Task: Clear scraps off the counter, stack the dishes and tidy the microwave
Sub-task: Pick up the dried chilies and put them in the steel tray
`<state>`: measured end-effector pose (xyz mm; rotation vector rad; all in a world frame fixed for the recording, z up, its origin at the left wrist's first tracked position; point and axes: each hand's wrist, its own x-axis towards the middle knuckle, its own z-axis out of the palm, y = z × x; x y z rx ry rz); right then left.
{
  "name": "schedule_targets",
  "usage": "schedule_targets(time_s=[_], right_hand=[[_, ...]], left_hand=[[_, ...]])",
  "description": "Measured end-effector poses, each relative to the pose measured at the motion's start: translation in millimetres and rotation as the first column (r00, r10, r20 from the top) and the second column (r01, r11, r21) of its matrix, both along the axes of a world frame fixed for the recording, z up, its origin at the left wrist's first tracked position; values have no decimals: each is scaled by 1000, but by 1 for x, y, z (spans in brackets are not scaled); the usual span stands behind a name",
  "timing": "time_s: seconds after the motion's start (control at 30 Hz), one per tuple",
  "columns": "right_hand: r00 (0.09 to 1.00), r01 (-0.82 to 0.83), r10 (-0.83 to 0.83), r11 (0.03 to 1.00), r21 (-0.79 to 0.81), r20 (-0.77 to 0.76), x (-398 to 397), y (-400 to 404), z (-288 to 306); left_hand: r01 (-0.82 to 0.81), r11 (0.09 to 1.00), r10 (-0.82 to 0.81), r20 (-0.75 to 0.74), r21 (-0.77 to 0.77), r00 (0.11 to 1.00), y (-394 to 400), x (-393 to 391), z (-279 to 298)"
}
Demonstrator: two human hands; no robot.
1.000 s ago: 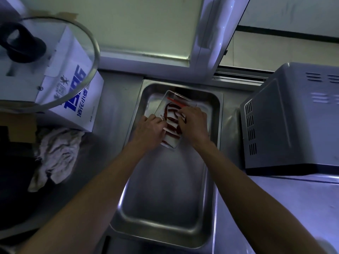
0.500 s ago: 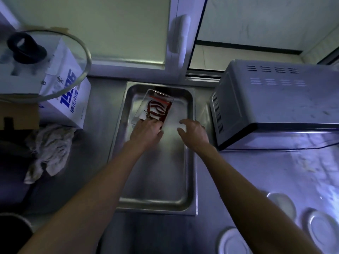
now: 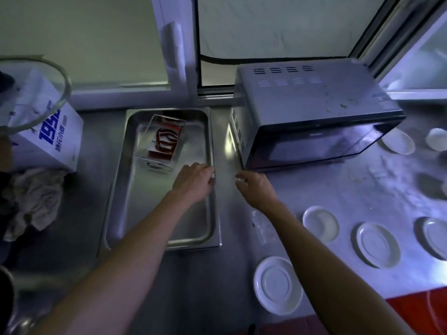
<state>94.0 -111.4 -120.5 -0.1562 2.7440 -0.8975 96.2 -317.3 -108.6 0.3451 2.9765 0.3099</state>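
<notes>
Head view, grey microwave, door shut

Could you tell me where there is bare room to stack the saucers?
Bare counter lies between the microwave front and the saucers. The steel tray is free near its front; its back holds a clear box. The right is crowded.

My two arms come in from the bottom of the picture. Both are bare all the way up, so I can see no sleeves on them. My left hand has no glove on it. My right hand has no glove either. I can see no ring on my fingers and no watch or band on my wrists. My arms look long and thin. The light is dim and a bit blue, so small marks are hard to see.
</notes>
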Motion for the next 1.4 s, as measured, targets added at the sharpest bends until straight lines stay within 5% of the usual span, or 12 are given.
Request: schedule_targets(time_s=[0.87,1.4], right_hand=[[880,471,-474,879,-65,-34,210,396,12],[742,669,-670,741,56,-3,190,563,9]], left_hand=[[395,919,-395,32,8,918,404,124,27],[561,821,-568,54,110,821,601,58,1]])
